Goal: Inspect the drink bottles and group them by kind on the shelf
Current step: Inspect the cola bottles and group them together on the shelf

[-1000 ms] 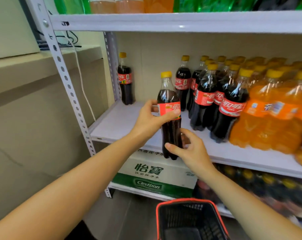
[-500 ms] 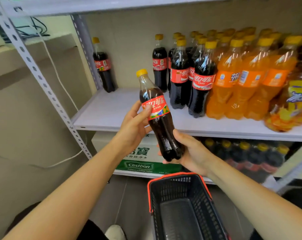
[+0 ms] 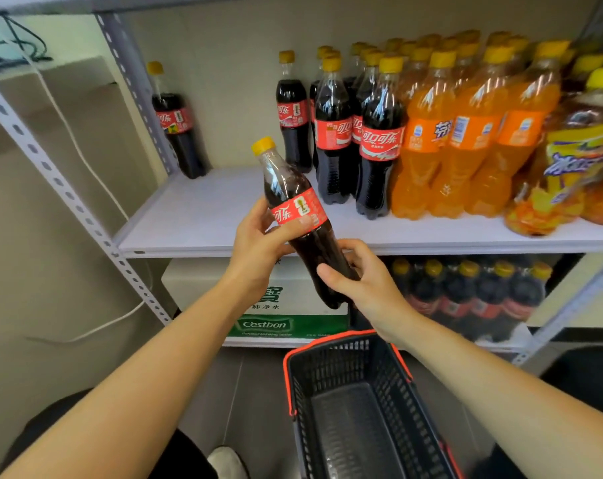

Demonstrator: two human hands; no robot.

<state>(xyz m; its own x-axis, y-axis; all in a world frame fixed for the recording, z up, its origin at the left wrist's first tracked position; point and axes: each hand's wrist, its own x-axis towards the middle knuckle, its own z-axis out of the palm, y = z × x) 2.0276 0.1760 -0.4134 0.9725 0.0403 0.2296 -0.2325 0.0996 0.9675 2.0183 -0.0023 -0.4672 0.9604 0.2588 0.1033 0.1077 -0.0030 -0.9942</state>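
Down at the bottom, the basket [image 3: 327,364] sits under the arms, and nothing shows inside it. Just above, both hands hold the cola [image 3: 294,207]. The left hand [image 3: 258,243] wraps the label band with its thumb across the front. The right hand [image 3: 365,281] curls round the lower body near the base. The cola is in the air in front of the shelf [image 3: 206,216] edge, tilted with its cap up and to the left, touching nothing else. The label faces us, so this looks like the inspection step.

Here's where it could slip. The plastic is smooth and the cola leans, so if one hand lets go early the base may swing and drop toward the basket or the floor.

Further in, the cola row [image 3: 379,143] stands tight against the orange bottles [image 3: 465,133]. Push the cola in too hard there and the front one may topple, taking its neighbours with it. Set it down short, near the shelf lip, and it could tip off.

Far back left, a lone cola [image 3: 177,129] stands well apart from the row. Leave it there and the grouping isn't finished.
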